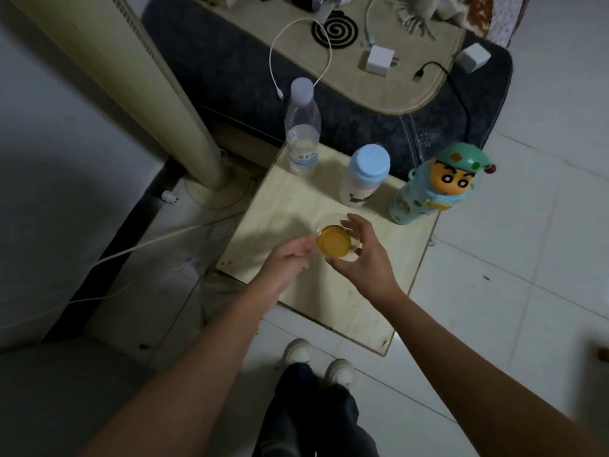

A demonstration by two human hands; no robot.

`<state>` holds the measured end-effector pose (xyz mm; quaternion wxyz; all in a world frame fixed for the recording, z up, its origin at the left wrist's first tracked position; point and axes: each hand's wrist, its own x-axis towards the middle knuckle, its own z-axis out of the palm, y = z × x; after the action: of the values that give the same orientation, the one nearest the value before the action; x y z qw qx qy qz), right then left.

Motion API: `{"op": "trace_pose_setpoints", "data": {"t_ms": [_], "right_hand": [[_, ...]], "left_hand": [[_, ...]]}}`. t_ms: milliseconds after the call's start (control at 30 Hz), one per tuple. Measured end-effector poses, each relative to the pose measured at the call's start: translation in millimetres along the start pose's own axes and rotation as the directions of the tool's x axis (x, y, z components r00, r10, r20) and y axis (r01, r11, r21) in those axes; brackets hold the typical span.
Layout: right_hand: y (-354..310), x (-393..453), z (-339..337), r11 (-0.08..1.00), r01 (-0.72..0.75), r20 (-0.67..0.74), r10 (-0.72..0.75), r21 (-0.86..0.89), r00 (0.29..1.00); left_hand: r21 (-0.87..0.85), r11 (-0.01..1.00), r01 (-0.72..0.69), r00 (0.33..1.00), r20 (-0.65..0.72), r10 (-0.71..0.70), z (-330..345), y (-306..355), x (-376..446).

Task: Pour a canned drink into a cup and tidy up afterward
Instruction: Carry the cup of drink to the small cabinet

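Note:
A clear plastic cup (333, 240) holding yellow-orange drink stands on the small pale wooden table (296, 206). My right hand (364, 258) curls around the cup's right side, thumb in front and fingers behind its rim. My left hand (290, 258) reaches in from the left, its fingertips at the cup's left wall; whether they grip it is unclear. No can is in view.
Along the table's far edge stand a clear water bottle (301, 133), a white bottle with a blue cap (364, 176) and a cartoon-figure bottle (435, 186). A fan pole (158, 94) rises at left. Cables and chargers lie on the rug behind. My shoes (316, 361) are on the tiled floor.

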<state>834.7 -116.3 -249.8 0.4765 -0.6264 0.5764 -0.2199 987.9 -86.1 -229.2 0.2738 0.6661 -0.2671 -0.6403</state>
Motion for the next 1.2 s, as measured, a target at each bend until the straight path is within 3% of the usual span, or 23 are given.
{"op": "trace_pose_setpoints", "data": {"t_ms": [267,567,767,933,1067,1200], "right_hand": [[46,21,29,1.0,-0.005,-0.014,0.005,0.001,1.0],[64,23,37,1.0,-0.019,-0.015,0.019,0.003,1.0],[65,22,34,0.998,-0.014,0.012,0.014,-0.057,1.0],[53,14,18,0.975,-0.053,0.057,0.066,-0.216,0.996],[38,1,-10,0.898,0.023,0.103,0.025,-0.439,0.994],[14,-19,-42,0.781,0.1,0.114,-0.037,-0.616,0.993]], "left_hand": [[0.141,0.989,-0.032,0.998,0.062,0.024,-9,-30,46],[0.179,0.982,-0.051,0.997,0.067,0.04,-4,-41,55],[0.22,0.973,-0.064,0.997,0.062,0.052,-5,-44,55],[0.314,0.948,-0.057,0.998,0.04,0.047,-10,-45,47],[0.56,0.822,-0.103,0.991,-0.01,0.131,-19,-33,29],[0.816,0.537,-0.214,0.955,0.058,0.292,-17,1,-1]]}}
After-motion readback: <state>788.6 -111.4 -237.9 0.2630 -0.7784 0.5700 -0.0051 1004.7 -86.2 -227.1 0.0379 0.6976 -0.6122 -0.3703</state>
